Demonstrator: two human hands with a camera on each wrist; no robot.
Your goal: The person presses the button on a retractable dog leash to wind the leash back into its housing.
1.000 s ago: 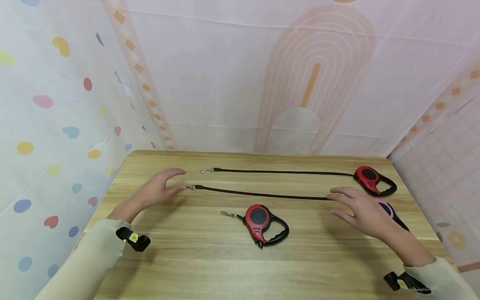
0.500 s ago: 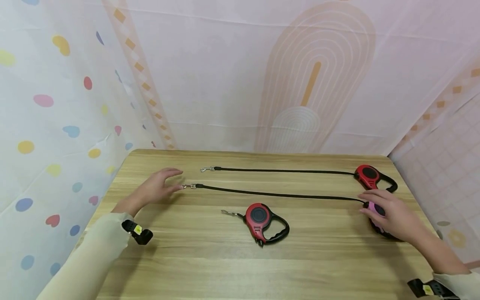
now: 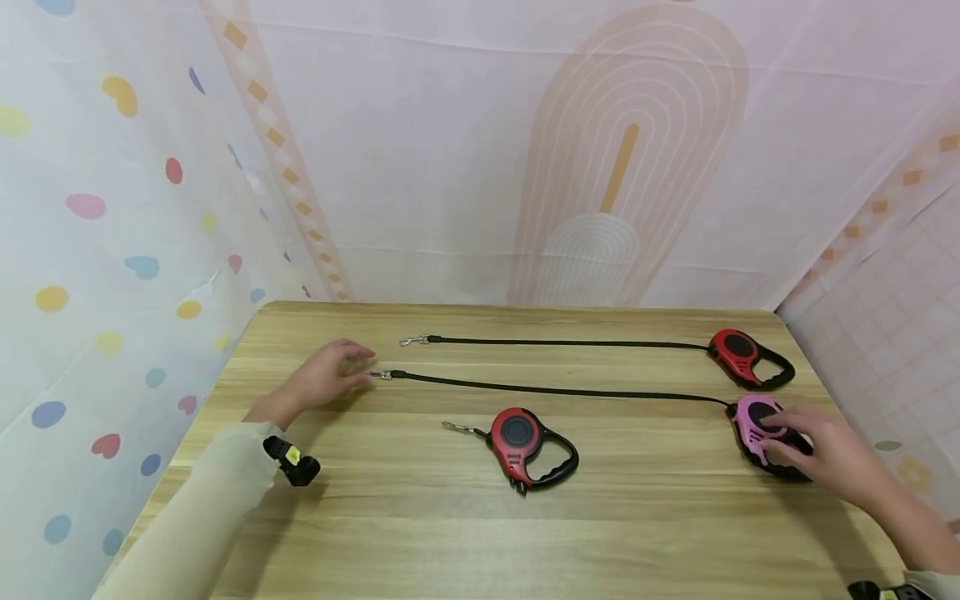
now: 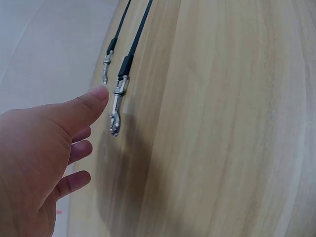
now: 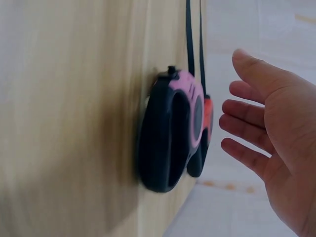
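While our right hand (image 3: pixel 825 454) hovers open over the pink leash (image 3: pixel 757 421) at the table's (image 3: pixel 480 533) right edge, our left (image 3: pixel 318 379), open, nears its clip (image 3: pixel 382 375). Step, we judge: reaching. Next: close each grip squarely.

My left hand (image 4: pixel 34 163) filled the lower left corner, palm turned toward the wooden table (image 4: pixel 222 128), fingers loosely extended and holding nothing. My thumb (image 4: pixel 81 106) pointed up and right, its tip just beside the nearer metal clip (image 4: pixel 117 109) but apart from it. That clip lay flat on the wood, joined to a black cord (image 4: pixel 140 27) that ran off the top edge. A second, smaller clip (image 4: pixel 106 65) lay just to its left at the table's rim, with its own black cord (image 4: pixel 122 22) running alongside the first.
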